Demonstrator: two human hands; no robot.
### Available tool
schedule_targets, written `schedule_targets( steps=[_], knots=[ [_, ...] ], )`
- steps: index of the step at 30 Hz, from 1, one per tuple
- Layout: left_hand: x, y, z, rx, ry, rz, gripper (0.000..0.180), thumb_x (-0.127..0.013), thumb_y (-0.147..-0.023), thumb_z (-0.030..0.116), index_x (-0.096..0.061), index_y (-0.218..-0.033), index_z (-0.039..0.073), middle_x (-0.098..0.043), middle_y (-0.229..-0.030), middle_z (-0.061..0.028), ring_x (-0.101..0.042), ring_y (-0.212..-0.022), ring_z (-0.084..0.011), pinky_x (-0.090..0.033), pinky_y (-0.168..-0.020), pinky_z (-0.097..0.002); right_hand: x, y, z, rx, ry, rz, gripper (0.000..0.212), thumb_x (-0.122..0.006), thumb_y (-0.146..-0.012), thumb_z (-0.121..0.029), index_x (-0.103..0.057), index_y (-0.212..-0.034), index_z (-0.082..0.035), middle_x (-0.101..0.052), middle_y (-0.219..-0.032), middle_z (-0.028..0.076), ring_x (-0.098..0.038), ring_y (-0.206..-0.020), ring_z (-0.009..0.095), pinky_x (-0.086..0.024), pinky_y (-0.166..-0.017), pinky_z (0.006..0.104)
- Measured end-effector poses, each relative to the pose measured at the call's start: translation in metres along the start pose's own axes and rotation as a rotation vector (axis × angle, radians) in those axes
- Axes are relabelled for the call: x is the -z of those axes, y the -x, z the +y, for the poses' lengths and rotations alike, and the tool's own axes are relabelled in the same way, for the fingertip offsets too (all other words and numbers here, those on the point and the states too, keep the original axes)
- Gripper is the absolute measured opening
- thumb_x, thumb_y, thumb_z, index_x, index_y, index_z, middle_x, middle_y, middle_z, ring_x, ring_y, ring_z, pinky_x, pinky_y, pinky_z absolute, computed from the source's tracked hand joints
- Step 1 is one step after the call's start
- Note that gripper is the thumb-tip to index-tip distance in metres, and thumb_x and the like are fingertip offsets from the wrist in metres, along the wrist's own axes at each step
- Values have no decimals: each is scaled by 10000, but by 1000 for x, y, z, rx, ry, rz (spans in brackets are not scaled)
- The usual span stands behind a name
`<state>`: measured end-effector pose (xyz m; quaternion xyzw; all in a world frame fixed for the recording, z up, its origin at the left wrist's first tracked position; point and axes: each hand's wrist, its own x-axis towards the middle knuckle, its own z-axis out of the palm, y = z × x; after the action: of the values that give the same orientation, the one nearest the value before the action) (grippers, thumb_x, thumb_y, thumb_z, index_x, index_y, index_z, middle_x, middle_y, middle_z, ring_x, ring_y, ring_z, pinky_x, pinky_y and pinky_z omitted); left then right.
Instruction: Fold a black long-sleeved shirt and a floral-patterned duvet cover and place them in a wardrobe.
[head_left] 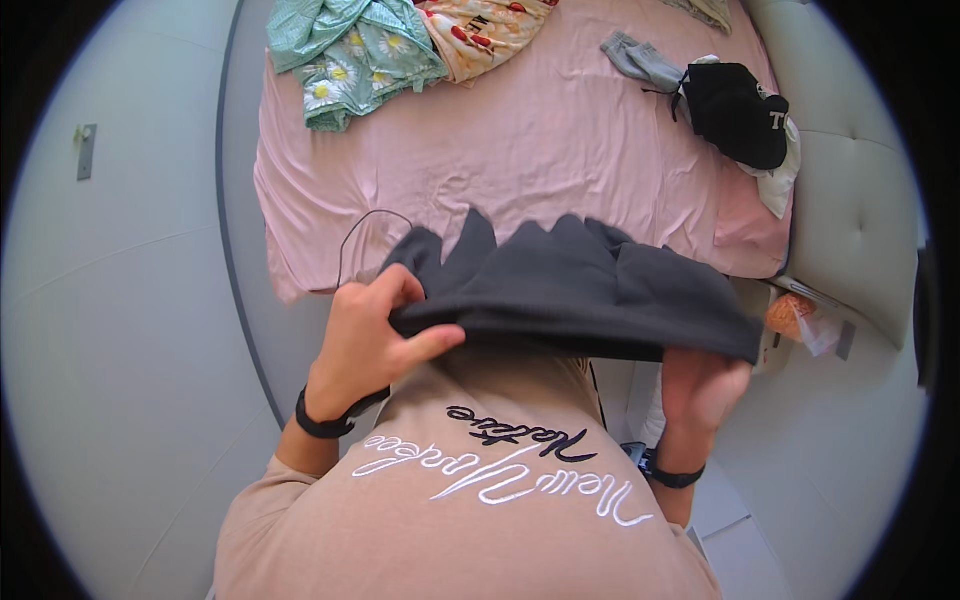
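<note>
Dark cloth (580, 280) is up in front of the torso, between the two hands, at the near side of the bed (500, 140). Near edge runs as one long band from hand to hand; far side bunches into several peaks. Right end is a bit blurred.

Left hand (375, 330): pinching the cloth's left end, thumb along the near edge, fingers curled over the top. Right hand (700, 390): at the right end, fingers covered by the fabric, so can't tell if they're pinching or spread. Dark band on each wrist.

Thin dark wire (347, 245) arcs up just left of the cloth, by the bed edge.

Bed has a pink sheet. Far left: teal floral fabric (375, 60), crumpled, touching a cream patterned fabric (490, 35) on its right. Far right: black cap-like item (738, 115) on top of a white cloth (778, 185), grey cloth (645, 62) beside it. Padded headboard (850, 170) along the right side. Below it, an orange item (792, 315) next to clear plastic.
</note>
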<state>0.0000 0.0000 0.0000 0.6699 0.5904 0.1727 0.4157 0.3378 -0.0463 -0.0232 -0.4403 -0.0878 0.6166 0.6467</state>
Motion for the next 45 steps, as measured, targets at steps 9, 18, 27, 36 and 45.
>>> schedule_targets(
  steps=[9,18,27,36,45],
  knots=[
    [19,-107,-9,74,213,-32,375,-821,-644,155,-581,-898,19,-591,-725,-33,-545,-704,-109,-433,-639,-261,-14,-161,-5,41,-6,43,257,-418,-968,-266,-576,-971,-63,-600,-953,76,-559,-876,221,-456,-863,382],
    [-115,-464,-259,-151,-362,312,285,-714,-791,271,-639,-896,16,-652,-822,-199,-634,-836,-380,-487,-739,-436,75,-608,206,-236,222,70,319,-377,-929,-155,-536,-1119,45,-550,-1197,165,-500,-1120,255,-351,-1036,379],
    [-268,-462,-438,-268,-607,325,611,-679,-826,286,-444,-1314,4,-425,-1378,-239,-386,-1297,-394,-320,-1063,-487,219,-576,313,559,1284,-63,413,-662,-854,-121,-532,-1205,54,-544,-1219,181,-520,-1167,292,-404,-1018,364],
    [-282,-343,-511,88,-712,243,627,-601,-874,161,-328,-1399,-48,-307,-1490,-236,-255,-1398,-382,-190,-1138,-449,421,-391,312,55,1691,247,500,-760,-760,-144,-518,-1166,22,-526,-1010,127,-513,-886,233,-437,-844,337],
    [-347,-314,-418,-70,-668,157,691,-667,-752,90,-376,-1372,-5,-307,-1478,-249,-263,-1387,-409,-205,-1125,-489,469,-351,294,-144,1006,483,177,-602,-930,-139,-617,-943,37,-636,-910,29,-528,-780,97,-434,-709,258]
  ],
)
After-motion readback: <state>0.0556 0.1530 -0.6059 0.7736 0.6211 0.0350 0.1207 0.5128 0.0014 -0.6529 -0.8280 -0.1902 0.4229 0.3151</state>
